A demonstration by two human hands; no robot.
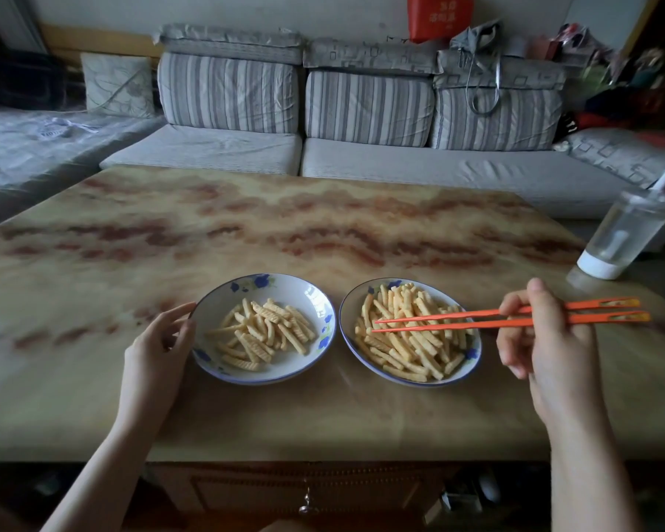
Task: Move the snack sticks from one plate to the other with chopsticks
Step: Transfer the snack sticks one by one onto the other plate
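Holding orange chopsticks (457,320) over the fuller plate (348,307), right hand (542,339).

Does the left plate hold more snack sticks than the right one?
No, the right plate is heaped visibly fuller than the left plate.

chopsticks (457,320): orange plastic | plates (325,301): glazed ceramic (glossy) | table (285,224): marbled, smooth

chopsticks (457,325) over fuller plate (349,312), apparently empty
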